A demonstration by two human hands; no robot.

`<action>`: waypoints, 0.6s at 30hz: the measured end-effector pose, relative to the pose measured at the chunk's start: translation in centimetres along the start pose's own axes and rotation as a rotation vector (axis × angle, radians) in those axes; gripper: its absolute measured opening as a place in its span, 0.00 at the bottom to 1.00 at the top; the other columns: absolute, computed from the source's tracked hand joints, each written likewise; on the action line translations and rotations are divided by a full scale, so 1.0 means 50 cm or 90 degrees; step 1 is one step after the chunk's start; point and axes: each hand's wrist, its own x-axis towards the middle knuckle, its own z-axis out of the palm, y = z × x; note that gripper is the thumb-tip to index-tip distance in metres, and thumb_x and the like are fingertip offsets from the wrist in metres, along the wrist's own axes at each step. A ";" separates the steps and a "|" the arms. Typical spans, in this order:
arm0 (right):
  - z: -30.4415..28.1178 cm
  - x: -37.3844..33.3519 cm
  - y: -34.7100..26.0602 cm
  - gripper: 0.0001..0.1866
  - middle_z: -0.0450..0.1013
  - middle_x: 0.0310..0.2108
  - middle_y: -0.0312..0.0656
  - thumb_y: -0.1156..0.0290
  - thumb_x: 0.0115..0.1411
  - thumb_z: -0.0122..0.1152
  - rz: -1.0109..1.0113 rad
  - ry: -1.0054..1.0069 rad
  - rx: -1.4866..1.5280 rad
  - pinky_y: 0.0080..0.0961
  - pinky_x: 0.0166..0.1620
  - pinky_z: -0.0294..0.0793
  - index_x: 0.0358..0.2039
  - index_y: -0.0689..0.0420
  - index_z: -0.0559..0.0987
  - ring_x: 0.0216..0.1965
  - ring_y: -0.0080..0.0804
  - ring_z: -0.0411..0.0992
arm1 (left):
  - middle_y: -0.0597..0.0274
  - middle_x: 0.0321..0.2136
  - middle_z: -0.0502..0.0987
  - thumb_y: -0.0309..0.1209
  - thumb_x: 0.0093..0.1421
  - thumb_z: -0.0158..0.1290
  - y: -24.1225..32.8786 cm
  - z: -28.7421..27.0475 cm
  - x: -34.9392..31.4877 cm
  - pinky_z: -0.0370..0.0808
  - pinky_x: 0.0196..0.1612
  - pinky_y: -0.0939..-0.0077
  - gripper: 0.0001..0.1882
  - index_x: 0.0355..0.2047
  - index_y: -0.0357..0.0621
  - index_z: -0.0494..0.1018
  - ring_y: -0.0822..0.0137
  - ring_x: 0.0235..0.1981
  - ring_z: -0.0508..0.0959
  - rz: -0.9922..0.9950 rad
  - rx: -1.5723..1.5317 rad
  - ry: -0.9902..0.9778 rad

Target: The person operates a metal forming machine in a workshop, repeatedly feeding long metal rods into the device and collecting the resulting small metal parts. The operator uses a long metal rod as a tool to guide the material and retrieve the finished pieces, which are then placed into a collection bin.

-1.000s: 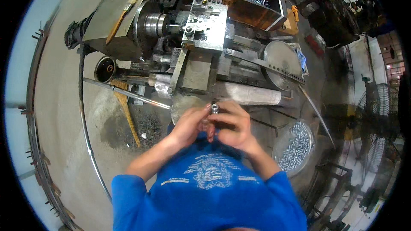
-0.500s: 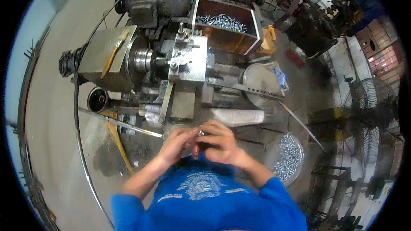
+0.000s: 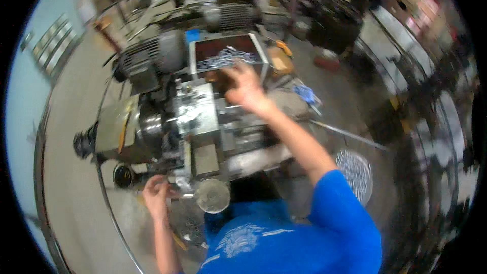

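My right hand is stretched far forward at the near wall of an open metal box. Its fingers look apart, blurred by motion, with nothing visible in them. Inside the box lies a heap of small shiny metal pins. At the lower left, my left hand is closed around a metal lever bar on the near side of a lathe. The lathe's steel tool block and its round chuck sit between my hands. A round pale dish is just in front of my body.
A clear basin full of similar metal pieces stands to my right. An electric motor is behind the headstock, with a brush lying on top. A long thin rod sticks out rightward. A dark cable runs down the left.
My hands were together at my front around a small shiny piece. They have parted: the right went forward to the box, the left out to the lever bar. The view has shifted.
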 end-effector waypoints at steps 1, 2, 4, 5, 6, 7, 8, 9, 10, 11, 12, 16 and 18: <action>0.000 -0.034 -0.015 0.29 0.58 0.53 0.55 0.66 0.33 0.58 -0.035 0.021 0.054 0.37 0.52 0.61 0.42 0.56 0.74 0.52 0.52 0.58 | 0.59 0.21 0.73 0.23 0.50 0.51 -0.016 -0.004 0.016 0.68 0.22 0.83 0.11 0.36 0.37 0.68 0.73 0.19 0.73 0.017 0.022 0.026; 0.013 -0.078 -0.026 0.28 0.58 0.53 0.55 0.66 0.33 0.58 -0.041 0.017 0.139 0.38 0.52 0.61 0.41 0.57 0.73 0.52 0.52 0.58 | 0.57 0.24 0.74 0.22 0.50 0.50 -0.072 -0.040 0.050 0.69 0.25 0.81 0.11 0.36 0.36 0.69 0.70 0.23 0.74 0.055 0.105 0.060; 0.008 -0.198 -0.035 0.28 0.58 0.53 0.54 0.67 0.33 0.58 -0.024 0.022 0.245 0.39 0.51 0.62 0.41 0.60 0.74 0.51 0.51 0.60 | 0.55 0.28 0.75 0.22 0.50 0.49 -0.141 -0.058 0.082 0.70 0.32 0.77 0.11 0.36 0.35 0.70 0.67 0.30 0.75 0.134 0.365 0.100; -0.010 -0.260 -0.039 0.27 0.59 0.52 0.53 0.67 0.33 0.57 -0.002 0.033 0.268 0.38 0.51 0.63 0.40 0.61 0.74 0.50 0.50 0.61 | 0.54 0.30 0.76 0.23 0.50 0.49 -0.147 -0.046 0.087 0.70 0.35 0.76 0.11 0.36 0.34 0.70 0.65 0.34 0.75 0.191 0.543 0.107; -0.024 -0.325 -0.035 0.26 0.62 0.50 0.52 0.67 0.34 0.57 0.076 0.002 0.257 0.36 0.50 0.64 0.39 0.61 0.74 0.49 0.49 0.63 | 0.54 0.31 0.76 0.23 0.50 0.49 -0.163 -0.060 0.092 0.70 0.36 0.75 0.12 0.36 0.34 0.71 0.65 0.34 0.75 0.193 0.537 0.101; -0.043 -0.394 -0.031 0.25 0.64 0.48 0.52 0.68 0.34 0.56 0.148 -0.033 0.250 0.34 0.50 0.65 0.38 0.62 0.75 0.48 0.48 0.64 | 0.53 0.31 0.76 0.24 0.49 0.48 -0.177 -0.072 0.098 0.70 0.38 0.74 0.12 0.36 0.34 0.71 0.64 0.35 0.75 0.190 0.528 0.102; -0.049 -0.479 -0.015 0.24 0.66 0.46 0.51 0.68 0.34 0.56 0.247 -0.024 0.241 0.33 0.49 0.65 0.37 0.62 0.75 0.47 0.47 0.65 | 0.54 0.32 0.76 0.23 0.49 0.48 -0.160 -0.067 0.088 0.69 0.39 0.72 0.12 0.36 0.35 0.72 0.63 0.35 0.75 0.195 0.563 0.076; -0.055 -0.556 0.006 0.23 0.68 0.43 0.51 0.68 0.34 0.56 0.332 -0.017 0.243 0.31 0.48 0.66 0.36 0.62 0.75 0.45 0.46 0.66 | 0.54 0.33 0.76 0.24 0.49 0.47 -0.155 -0.077 0.083 0.69 0.41 0.71 0.13 0.36 0.36 0.72 0.61 0.36 0.75 0.171 0.569 0.067; -0.088 -0.622 0.023 0.22 0.70 0.40 0.50 0.68 0.35 0.56 0.421 -0.027 0.222 0.31 0.47 0.67 0.34 0.62 0.76 0.42 0.44 0.69 | 0.54 0.33 0.76 0.25 0.49 0.47 -0.149 -0.065 0.086 0.68 0.41 0.70 0.13 0.36 0.37 0.73 0.61 0.36 0.75 0.157 0.570 0.045; -0.116 -0.693 0.042 0.22 0.71 0.38 0.49 0.67 0.35 0.56 0.513 -0.041 0.175 0.31 0.42 0.70 0.35 0.61 0.76 0.38 0.43 0.71 | 0.54 0.33 0.76 0.26 0.50 0.47 -0.144 -0.055 0.084 0.68 0.41 0.70 0.13 0.36 0.38 0.73 0.60 0.36 0.75 0.142 0.571 0.029; -0.133 -0.774 0.068 0.22 0.73 0.33 0.49 0.65 0.35 0.56 0.552 -0.034 0.073 0.31 0.38 0.72 0.35 0.59 0.77 0.34 0.44 0.72 | 0.54 0.33 0.76 0.26 0.49 0.47 -0.148 -0.057 0.090 0.69 0.40 0.70 0.13 0.36 0.38 0.73 0.60 0.35 0.75 0.156 0.591 0.020; -0.222 -0.950 0.158 0.21 0.73 0.30 0.51 0.67 0.40 0.56 0.781 -0.125 -0.184 0.35 0.37 0.72 0.40 0.52 0.76 0.32 0.44 0.72 | 0.55 0.31 0.76 0.28 0.49 0.46 -0.153 -0.051 0.099 0.70 0.36 0.70 0.14 0.37 0.39 0.72 0.61 0.32 0.75 0.170 0.677 0.021; -0.266 -0.971 0.215 0.22 0.73 0.36 0.49 0.64 0.39 0.57 0.868 -0.126 -0.198 0.32 0.44 0.69 0.38 0.56 0.77 0.39 0.42 0.71 | 0.55 0.30 0.76 0.29 0.49 0.46 -0.145 -0.046 0.087 0.70 0.32 0.70 0.15 0.37 0.38 0.72 0.63 0.29 0.75 0.133 0.662 0.037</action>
